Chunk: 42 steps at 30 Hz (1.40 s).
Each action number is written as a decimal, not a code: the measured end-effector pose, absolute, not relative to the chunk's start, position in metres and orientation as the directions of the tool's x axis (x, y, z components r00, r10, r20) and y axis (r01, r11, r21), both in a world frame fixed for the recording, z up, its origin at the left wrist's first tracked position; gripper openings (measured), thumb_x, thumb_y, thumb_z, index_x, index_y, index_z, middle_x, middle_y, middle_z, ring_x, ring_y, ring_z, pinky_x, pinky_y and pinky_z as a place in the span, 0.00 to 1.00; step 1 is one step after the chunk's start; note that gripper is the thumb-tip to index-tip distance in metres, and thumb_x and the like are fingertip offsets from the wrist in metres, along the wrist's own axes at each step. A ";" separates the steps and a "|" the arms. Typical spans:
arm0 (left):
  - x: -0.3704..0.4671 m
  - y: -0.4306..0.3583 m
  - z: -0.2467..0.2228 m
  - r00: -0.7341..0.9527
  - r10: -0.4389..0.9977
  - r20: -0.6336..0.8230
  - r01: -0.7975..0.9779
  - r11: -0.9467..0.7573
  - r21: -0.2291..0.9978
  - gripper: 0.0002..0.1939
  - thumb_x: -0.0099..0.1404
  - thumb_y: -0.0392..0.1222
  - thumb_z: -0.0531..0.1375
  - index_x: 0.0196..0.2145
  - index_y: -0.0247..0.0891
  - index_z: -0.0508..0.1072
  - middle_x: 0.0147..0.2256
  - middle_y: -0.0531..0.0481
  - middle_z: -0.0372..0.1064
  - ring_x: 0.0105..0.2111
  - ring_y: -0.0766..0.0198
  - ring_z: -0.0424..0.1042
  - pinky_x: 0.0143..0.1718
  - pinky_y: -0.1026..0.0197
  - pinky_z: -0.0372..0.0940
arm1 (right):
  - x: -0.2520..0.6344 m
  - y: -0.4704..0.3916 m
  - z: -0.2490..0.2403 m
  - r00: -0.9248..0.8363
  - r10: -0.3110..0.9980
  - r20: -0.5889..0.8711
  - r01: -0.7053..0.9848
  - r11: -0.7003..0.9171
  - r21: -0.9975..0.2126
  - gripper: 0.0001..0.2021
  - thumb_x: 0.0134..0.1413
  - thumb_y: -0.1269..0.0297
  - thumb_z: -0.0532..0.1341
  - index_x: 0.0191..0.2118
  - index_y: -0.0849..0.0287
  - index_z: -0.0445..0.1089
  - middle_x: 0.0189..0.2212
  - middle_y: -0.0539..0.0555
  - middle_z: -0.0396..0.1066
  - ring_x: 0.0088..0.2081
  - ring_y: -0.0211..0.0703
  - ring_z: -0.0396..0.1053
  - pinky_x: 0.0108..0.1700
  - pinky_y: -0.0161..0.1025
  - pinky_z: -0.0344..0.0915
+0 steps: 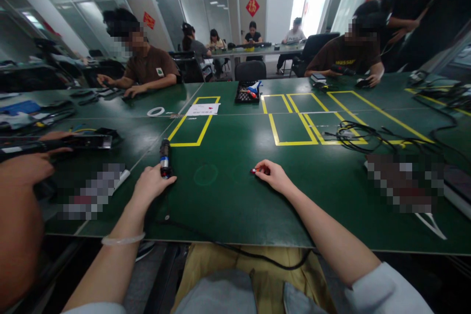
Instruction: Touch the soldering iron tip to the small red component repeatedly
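Observation:
My left hand (152,184) is closed around the lower end of a black cylindrical object with a silver and blue band (164,158), which looks like a small flashlight. It is at the table's left middle, its far end pointing away from me. My left thumb sticks out to the right. Farther right, my right hand (270,175) pinches a small red piece with a light spot (253,171) just over the green tabletop (228,216). Its exact kind is too small to make out. Between my hands, a faint light ring (206,174) marks the table surface.
Yellow tape outlines (294,143) mark the table. A black tray (247,93) of tools stands at the far middle. A white paper (204,109) and a tape roll (155,111) lie left of it. Black cables (353,135) coil at right. A co-worker's arm (22,176) reaches in at left.

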State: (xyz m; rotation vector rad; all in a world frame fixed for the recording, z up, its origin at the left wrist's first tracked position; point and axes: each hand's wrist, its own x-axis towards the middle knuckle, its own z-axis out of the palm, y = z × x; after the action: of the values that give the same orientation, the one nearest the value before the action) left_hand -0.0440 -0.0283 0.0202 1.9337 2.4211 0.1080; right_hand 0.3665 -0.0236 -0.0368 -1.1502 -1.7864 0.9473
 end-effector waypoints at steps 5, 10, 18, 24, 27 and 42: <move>0.025 -0.023 0.015 -0.055 0.998 0.028 0.993 0.052 0.104 0.30 0.55 0.57 0.57 0.50 0.35 0.66 0.41 0.40 0.64 0.41 0.51 0.68 0.42 0.56 0.63 | 0.364 -0.026 -0.034 -0.268 0.940 0.213 0.348 0.301 -0.888 0.09 0.50 0.62 0.61 0.37 0.61 0.70 0.26 0.49 0.68 0.26 0.35 0.61 0.32 0.34 0.60; 0.110 -0.026 0.008 0.112 0.990 0.085 0.967 -0.128 0.219 0.32 0.55 0.53 0.59 0.54 0.37 0.61 0.43 0.41 0.61 0.44 0.52 0.65 0.43 0.56 0.62 | 0.365 -0.024 -0.036 -0.288 0.924 0.251 0.316 0.339 -0.886 0.10 0.52 0.62 0.61 0.39 0.59 0.68 0.29 0.49 0.68 0.27 0.35 0.61 0.31 0.33 0.60; 0.188 -0.030 -0.001 0.313 0.941 0.124 0.905 -0.336 0.263 0.32 0.55 0.49 0.60 0.56 0.40 0.58 0.45 0.42 0.60 0.46 0.52 0.63 0.39 0.59 0.61 | 0.368 -0.021 -0.043 -0.303 0.880 0.367 0.383 0.465 -0.799 0.03 0.55 0.65 0.59 0.35 0.57 0.68 0.30 0.50 0.66 0.29 0.37 0.62 0.34 0.35 0.60; 0.196 -0.035 0.002 0.318 0.941 0.114 0.898 -0.338 0.281 0.31 0.57 0.49 0.59 0.56 0.40 0.57 0.45 0.42 0.60 0.44 0.52 0.63 0.39 0.58 0.61 | 0.368 -0.024 -0.038 -0.336 0.874 0.349 0.414 0.471 -0.779 0.01 0.54 0.67 0.60 0.33 0.57 0.69 0.29 0.50 0.63 0.29 0.37 0.62 0.34 0.35 0.60; 0.196 -0.036 0.003 0.317 0.940 0.124 0.905 -0.339 0.257 0.32 0.57 0.49 0.59 0.57 0.40 0.57 0.44 0.41 0.60 0.43 0.52 0.64 0.38 0.57 0.61 | 0.367 -0.025 -0.035 -0.321 0.883 0.343 0.403 0.455 -0.794 0.03 0.54 0.66 0.60 0.34 0.58 0.71 0.32 0.51 0.64 0.29 0.37 0.63 0.35 0.36 0.61; 0.192 -0.033 -0.001 0.296 0.934 0.201 0.951 -0.308 0.034 0.35 0.62 0.55 0.54 0.61 0.37 0.54 0.45 0.39 0.61 0.45 0.51 0.63 0.42 0.55 0.58 | 0.370 -0.027 -0.036 -0.318 0.882 0.348 0.366 0.453 -0.813 0.08 0.58 0.63 0.58 0.40 0.58 0.73 0.33 0.52 0.69 0.31 0.38 0.65 0.35 0.35 0.61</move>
State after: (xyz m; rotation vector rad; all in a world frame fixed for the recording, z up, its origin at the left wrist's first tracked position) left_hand 0.1924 -0.0325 -0.0013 2.6004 1.8971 0.2966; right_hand 0.3701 -0.0271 -0.0365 -1.0511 -1.8850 0.7954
